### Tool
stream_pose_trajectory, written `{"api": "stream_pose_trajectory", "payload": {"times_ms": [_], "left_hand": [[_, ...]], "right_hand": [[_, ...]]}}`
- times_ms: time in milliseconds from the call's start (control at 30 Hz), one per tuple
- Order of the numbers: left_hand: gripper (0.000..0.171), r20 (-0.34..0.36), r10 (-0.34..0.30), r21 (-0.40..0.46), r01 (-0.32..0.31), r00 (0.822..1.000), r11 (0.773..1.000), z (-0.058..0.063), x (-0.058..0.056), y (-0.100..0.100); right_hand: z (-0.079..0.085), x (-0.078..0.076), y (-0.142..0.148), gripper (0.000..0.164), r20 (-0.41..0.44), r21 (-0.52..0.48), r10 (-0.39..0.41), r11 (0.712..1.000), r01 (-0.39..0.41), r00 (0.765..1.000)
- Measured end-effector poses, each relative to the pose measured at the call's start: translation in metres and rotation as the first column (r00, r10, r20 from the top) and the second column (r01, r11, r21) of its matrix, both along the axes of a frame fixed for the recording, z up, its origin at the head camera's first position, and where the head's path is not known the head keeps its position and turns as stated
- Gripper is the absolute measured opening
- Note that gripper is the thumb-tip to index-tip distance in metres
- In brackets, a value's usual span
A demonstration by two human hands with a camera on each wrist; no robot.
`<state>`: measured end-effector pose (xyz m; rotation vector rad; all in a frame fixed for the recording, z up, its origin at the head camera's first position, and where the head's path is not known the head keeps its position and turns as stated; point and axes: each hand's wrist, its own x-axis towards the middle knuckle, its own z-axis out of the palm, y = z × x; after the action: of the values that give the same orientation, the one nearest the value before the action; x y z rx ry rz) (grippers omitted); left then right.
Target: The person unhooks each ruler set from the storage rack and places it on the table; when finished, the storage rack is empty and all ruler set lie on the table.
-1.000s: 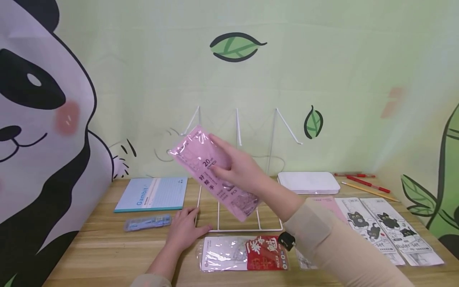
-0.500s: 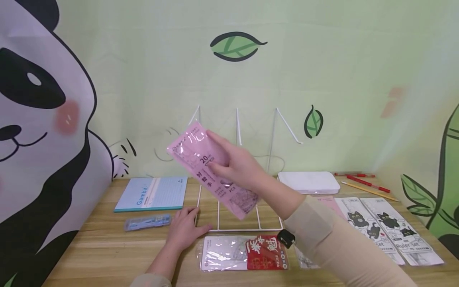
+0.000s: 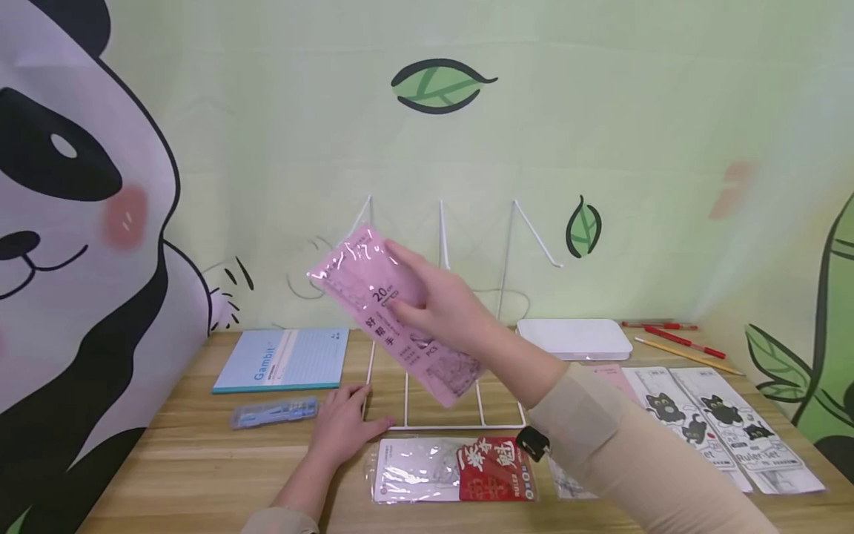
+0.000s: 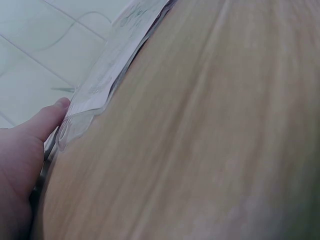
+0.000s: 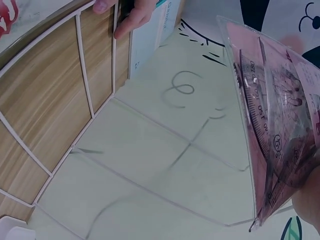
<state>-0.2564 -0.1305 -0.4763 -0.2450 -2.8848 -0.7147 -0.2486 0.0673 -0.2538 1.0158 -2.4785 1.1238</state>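
My right hand (image 3: 443,304) grips a pink ruler-set packet (image 3: 400,337), tilted and raised above the base of a white wire rack (image 3: 457,427). In the right wrist view, clear rulers show through the plastic of the pink packet (image 5: 255,125). My left hand (image 3: 343,430) rests on the left front corner of the rack's base, its fingers fairly straight and touching the wire. Three white prongs jut from the rack's upright part. Just in front of the base lies a red-and-white ruler packet (image 3: 420,471), close to my left thumb in the left wrist view.
On the left lie a blue notebook (image 3: 287,361) and a small blue plastic case (image 3: 275,413). At the right are cat-print ruler packets (image 3: 747,430), a partly hidden pink packet (image 3: 614,378), a white case (image 3: 574,340), red pens (image 3: 683,341) and a yellow pencil (image 3: 690,356).
The pink packet and my right hand have shifted slightly up and left, covering more of the rack's left prong. My left hand has stayed in place.
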Motion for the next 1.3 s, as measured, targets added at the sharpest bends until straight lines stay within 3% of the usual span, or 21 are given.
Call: {"api": "stream_pose_trajectory", "payload": {"times_ms": [333,533,833,1067,1300], "left_hand": [[0.082,-0.010,0.001,0.003,-0.001,1.000,1.000,-0.001,0.000,0.001],[0.083,-0.003,0.003,0.008,-0.003,1.000,1.000,-0.002,0.000,0.001],[0.083,-0.009,0.005,0.002,-0.005,1.000,1.000,-0.002,0.000,0.001],[0.085,-0.028,-0.009,0.012,0.010,1.000,1.000,-0.003,0.000,0.001],[0.072,-0.067,-0.026,0.013,0.026,0.997,1.000,-0.005,0.000,-0.001]], "right_hand": [[0.000,0.003,0.005,0.072,0.030,0.008,0.030,1.000,-0.030,0.999],[-0.006,0.009,0.012,0.073,0.098,0.065,0.051,0.996,-0.057,0.994],[-0.030,0.013,0.030,0.071,0.175,0.168,0.068,0.981,-0.098,0.982],[-0.048,0.015,0.042,0.071,0.222,0.295,0.065,0.947,-0.131,0.973],[-0.067,0.018,0.051,0.070,0.240,0.347,0.130,0.914,-0.210,0.962]]}}
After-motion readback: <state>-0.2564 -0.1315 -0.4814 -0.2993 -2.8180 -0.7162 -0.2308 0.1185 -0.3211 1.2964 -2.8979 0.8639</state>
